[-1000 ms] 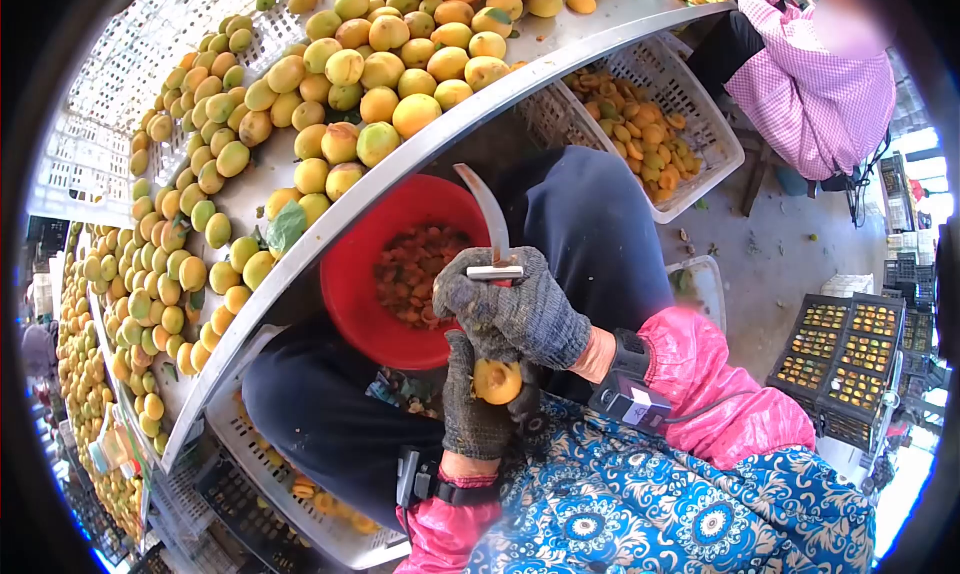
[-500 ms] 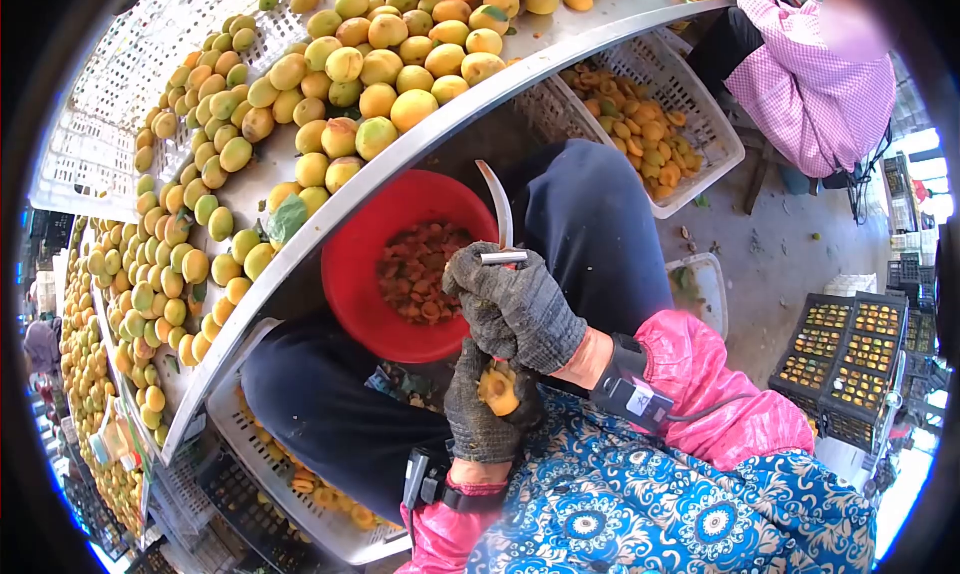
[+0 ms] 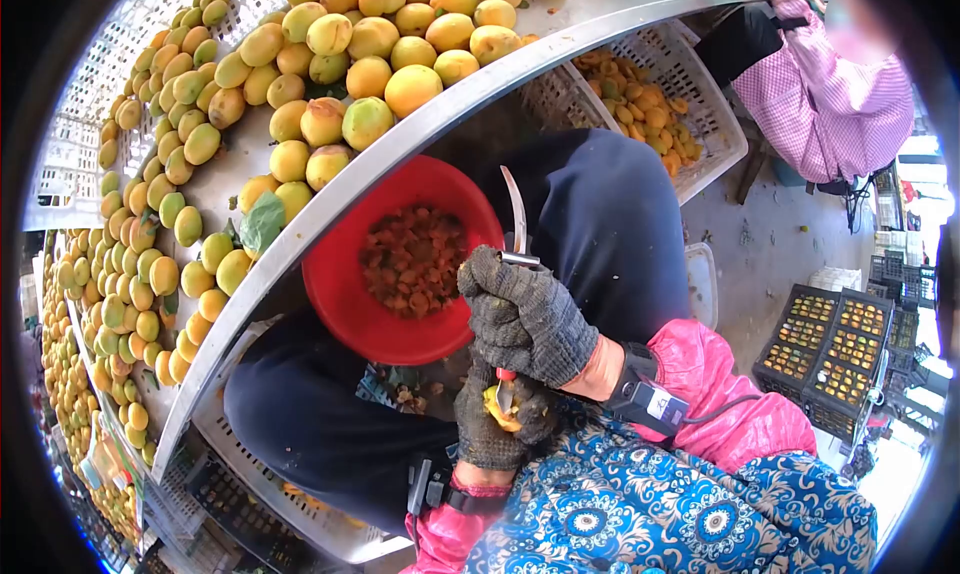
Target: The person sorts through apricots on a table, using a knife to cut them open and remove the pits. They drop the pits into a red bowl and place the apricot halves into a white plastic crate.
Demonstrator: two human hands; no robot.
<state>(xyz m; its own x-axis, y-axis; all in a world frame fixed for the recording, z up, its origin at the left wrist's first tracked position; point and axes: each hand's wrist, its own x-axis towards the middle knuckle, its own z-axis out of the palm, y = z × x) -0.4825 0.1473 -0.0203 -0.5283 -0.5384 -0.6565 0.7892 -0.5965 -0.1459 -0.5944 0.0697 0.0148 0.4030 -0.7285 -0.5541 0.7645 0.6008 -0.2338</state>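
Observation:
My left hand point(image 3: 492, 419), in a dark knit glove, is closed around a cut apricot point(image 3: 497, 404) low over my lap. My right hand point(image 3: 527, 314), gloved too, grips a knife point(image 3: 516, 219) whose curved blade points up; the tool's lower end pokes into the fruit's flesh. Just left of both hands a red bowl point(image 3: 345, 294) holding several brown pits rests on my dark trousers. Above it a metal table point(image 3: 440, 124) carries a heap of whole yellow-green apricots point(image 3: 340, 74).
A white crate point(image 3: 700, 124) of halved apricots stands under the table at upper right, beside another person in a pink checked top point(image 3: 830, 84). Black trays point(image 3: 835, 354) of fruit sit on the floor at right. More crates point(image 3: 260, 484) lie below my knees.
My right hand has dropped closer onto the left, and the tool's lower end has gone into the apricot. The fruit has turned and is now mostly hidden in the left glove.

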